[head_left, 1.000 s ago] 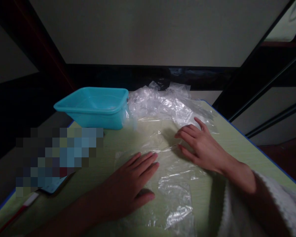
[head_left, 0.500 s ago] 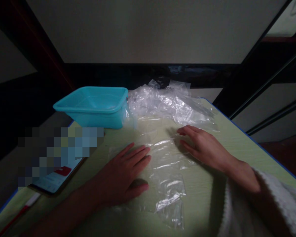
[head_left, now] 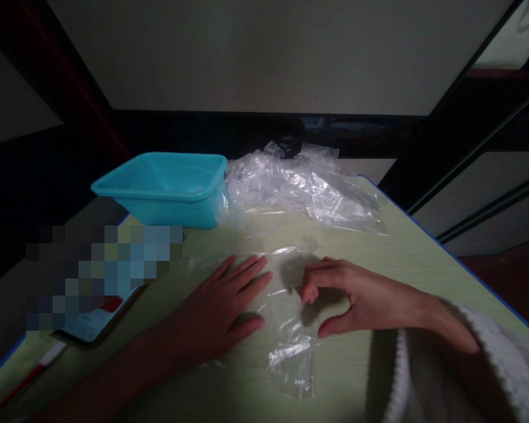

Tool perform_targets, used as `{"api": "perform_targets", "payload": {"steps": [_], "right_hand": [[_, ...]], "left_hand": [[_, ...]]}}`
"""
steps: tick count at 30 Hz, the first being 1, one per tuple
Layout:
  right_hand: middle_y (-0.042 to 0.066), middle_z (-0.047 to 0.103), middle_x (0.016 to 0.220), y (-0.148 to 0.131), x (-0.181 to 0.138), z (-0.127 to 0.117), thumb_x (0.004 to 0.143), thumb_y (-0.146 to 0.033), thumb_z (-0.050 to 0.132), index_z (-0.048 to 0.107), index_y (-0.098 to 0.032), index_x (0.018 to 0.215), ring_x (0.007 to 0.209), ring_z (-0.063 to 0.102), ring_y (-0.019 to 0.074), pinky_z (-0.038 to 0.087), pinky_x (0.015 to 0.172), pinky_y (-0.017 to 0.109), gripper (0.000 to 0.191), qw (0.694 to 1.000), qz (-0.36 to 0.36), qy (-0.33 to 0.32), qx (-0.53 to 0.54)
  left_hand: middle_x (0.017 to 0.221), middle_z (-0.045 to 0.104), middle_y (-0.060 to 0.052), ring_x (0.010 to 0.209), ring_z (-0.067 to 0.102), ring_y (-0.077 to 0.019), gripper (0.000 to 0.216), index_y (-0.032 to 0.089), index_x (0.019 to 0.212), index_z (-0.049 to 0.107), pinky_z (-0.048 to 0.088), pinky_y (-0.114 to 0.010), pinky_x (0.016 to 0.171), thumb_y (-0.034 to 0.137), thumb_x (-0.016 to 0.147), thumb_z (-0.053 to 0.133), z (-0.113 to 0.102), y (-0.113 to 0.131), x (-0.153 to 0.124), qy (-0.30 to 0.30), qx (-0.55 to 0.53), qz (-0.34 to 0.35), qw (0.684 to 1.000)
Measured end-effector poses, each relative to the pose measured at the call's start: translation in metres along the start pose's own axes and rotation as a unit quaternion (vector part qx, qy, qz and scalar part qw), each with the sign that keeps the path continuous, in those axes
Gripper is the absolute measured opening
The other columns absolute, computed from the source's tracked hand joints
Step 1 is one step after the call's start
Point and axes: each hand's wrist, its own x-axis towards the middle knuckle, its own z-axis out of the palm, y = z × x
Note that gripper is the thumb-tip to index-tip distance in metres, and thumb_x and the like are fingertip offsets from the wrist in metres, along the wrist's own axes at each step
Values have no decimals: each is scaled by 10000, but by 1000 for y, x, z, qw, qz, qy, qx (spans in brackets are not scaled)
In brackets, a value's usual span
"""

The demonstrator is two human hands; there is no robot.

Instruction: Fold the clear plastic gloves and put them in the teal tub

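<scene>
A clear plastic bag (head_left: 286, 329) lies spread on the pale green table (head_left: 344, 388) in front of me. My left hand (head_left: 229, 302) rests flat on its left part, fingers stretched out. Over its right edge hovers my right hand (head_left: 339, 294), fingers curved and the thumb well apart from them, with nothing between. Behind the spread bag, a heap of crumpled clear plastic bags (head_left: 300, 185) covers the back of the table.
At the back left stands a turquoise plastic basin (head_left: 176, 202). A phone (head_left: 92, 323), its screen partly blurred out, lies at the left with a red and white cable (head_left: 44, 361) plugged in. A light panel (head_left: 264, 59) rises behind the table.
My right hand has come nearer and a little left, its fingers now bent downward with the thumb spread. The bag's right part has shifted slightly left. My left hand stays in place.
</scene>
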Motion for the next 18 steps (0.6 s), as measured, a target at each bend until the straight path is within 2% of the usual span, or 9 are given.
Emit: {"api": "perform_targets", "payload": {"steps": [3,5,9,18], "right_hand": [[23,577,923,-3,0,3,613,-210,788,574,-166,920,868,552,168,447,755,280,376,999,-21,-11,-32],[40,567,966,-5,2,7,620,-154,746,569,-164,971,901,540,180,444,789,295,393,997,-34,-10,-64],[72,573,939,-6,4,15,671,-117,605,573,-142,978,891,522,200,431,823,341,309,989,-64,-3,-136],[84,579,831,0,4,18,765,-129,427,599,-136,912,760,471,210,409,726,355,226,954,-125,19,-272]], "left_hand": [[1482,273,-133,1367,228,-262,522,161,1370,355,193,-516,1092,302,882,472,-1,-5,3,-1,4,-25,1000],[1481,271,-135,1364,236,-266,522,157,1368,360,201,-519,1088,303,881,475,-1,-8,3,3,4,-35,999],[1480,276,-132,1362,242,-269,521,154,1365,368,214,-508,1087,298,877,482,0,-10,3,6,5,-42,999],[1478,278,-137,1367,230,-252,514,148,1372,358,217,-481,1095,318,898,456,0,-9,4,14,9,-36,999]]}}
